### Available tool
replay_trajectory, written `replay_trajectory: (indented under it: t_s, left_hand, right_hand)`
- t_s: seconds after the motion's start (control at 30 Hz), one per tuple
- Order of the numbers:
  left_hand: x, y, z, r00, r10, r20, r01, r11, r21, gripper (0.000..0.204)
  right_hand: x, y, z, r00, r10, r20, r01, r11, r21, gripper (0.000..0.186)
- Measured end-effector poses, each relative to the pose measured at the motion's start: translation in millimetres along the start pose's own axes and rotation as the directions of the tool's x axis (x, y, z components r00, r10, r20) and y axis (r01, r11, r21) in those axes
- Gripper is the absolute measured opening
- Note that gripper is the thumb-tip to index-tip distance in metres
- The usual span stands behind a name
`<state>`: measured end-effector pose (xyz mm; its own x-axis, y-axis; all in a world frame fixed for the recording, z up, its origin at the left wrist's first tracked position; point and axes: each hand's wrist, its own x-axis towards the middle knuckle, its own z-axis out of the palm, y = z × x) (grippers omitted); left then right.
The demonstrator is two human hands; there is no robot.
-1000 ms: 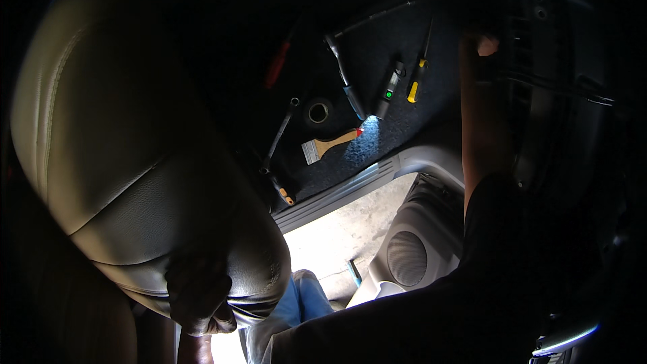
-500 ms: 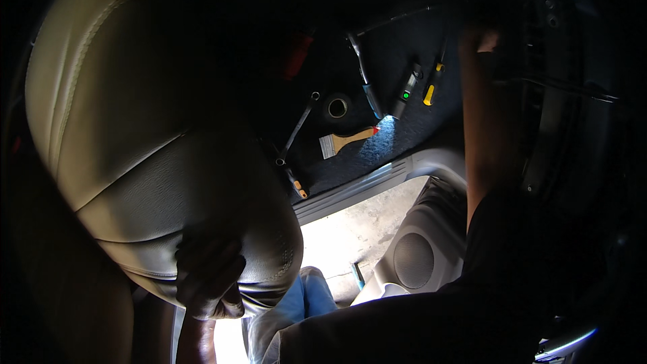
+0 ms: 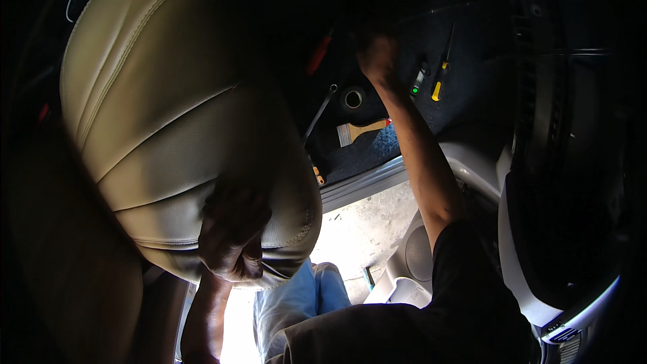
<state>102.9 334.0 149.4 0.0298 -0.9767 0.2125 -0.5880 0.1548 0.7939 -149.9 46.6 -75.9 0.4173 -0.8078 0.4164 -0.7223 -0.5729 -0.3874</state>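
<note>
My left hand (image 3: 232, 236) lies on the lower edge of a beige leather car seat (image 3: 162, 121), fingers stretched over the cushion in shadow. My right arm reaches far across the dark floor carpet. At its end my right hand (image 3: 379, 54) is blurred, its fingers lost in the dark, over the place where a blue-handled ratchet-like tool lay; that tool is hidden now. Just right of the forearm are a lit flashlight (image 3: 418, 79) and a yellow-handled screwdriver (image 3: 441, 82). To its left lie a flat paintbrush (image 3: 364, 131), a dark ring (image 3: 352, 99) and a metal wrench (image 3: 321, 113).
An orange-and-black handle (image 3: 318, 175) sticks out beside the seat, and a red object (image 3: 319, 54) lies further in. A grey door sill (image 3: 360, 187) borders the carpet. Beyond it are bright concrete and an open door with a round speaker (image 3: 418, 254).
My right hand has swung left from the far right side to above the blue-handled tool, and the forearm now crosses the sill. My left hand stays on the seat; the view has shifted slightly.
</note>
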Motion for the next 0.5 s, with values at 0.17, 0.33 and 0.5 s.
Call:
replay_trajectory:
  t_s: [0.17, 0.33, 0.5]
  left_hand:
    - [3.9, -0.5, 0.1, 0.999, 0.042, -0.019, -0.042, 0.999, 0.008, 0.023]
    - [5.8, -1.3, 0.6, 0.996, 0.075, -0.047, -0.077, 0.996, -0.043, 0.022]
    - [8.3, -1.3, 1.6, 0.990, 0.111, -0.086, -0.115, 0.992, -0.043, 0.022]
  right_hand:
    - [-0.9, 5.0, 12.3, 0.977, -0.031, 0.212, 0.092, 0.954, -0.286, 0.016]
    - [-17.6, -8.9, 17.1, 0.967, 0.255, 0.009, -0.227, 0.841, 0.492, 0.018]
    - [-136.2, -46.1, -74.8, 0.981, 0.169, -0.094, -0.181, 0.973, -0.146, 0.017]
